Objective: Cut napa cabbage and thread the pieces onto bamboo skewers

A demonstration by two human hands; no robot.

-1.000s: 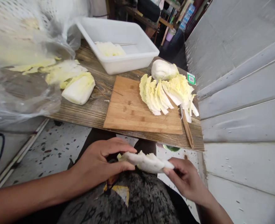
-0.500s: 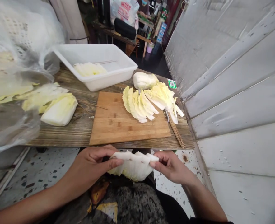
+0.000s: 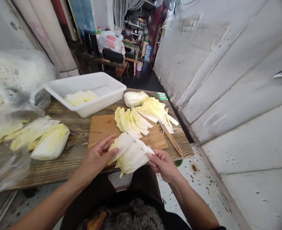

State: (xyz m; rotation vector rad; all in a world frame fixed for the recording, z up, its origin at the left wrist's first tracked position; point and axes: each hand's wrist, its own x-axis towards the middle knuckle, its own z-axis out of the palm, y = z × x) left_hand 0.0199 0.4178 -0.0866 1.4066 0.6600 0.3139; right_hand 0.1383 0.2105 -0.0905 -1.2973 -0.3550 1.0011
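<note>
Both my hands hold a flat row of overlapping napa cabbage strips (image 3: 132, 156) just over the near edge of the cutting board (image 3: 100, 127). My left hand (image 3: 101, 155) pinches its left side between thumb and fingers. On the right, my right hand (image 3: 163, 163) grips the white end of the row. Small dark spots run along the strips' upper edge; whether a skewer passes through them I cannot tell. Beyond them, more cut cabbage strips (image 3: 131, 120) lie fanned on the board. Thin wooden skewers (image 3: 174, 142) lie by the board's right side, near a partly hidden metal handle.
A white plastic tub (image 3: 93, 107) with cabbage pieces and thin sticks stands at the back left. One cabbage chunk (image 3: 52, 143) lies on the left beside a clear plastic bag (image 3: 14, 76). Another chunk (image 3: 135, 98) sits behind the board. A white wall (image 3: 227, 111) rises on the right.
My hands have lifted the row of cabbage strips from above my lap up to the board's near edge and turned its broad face up. The view has tilted upward and shifted right.
</note>
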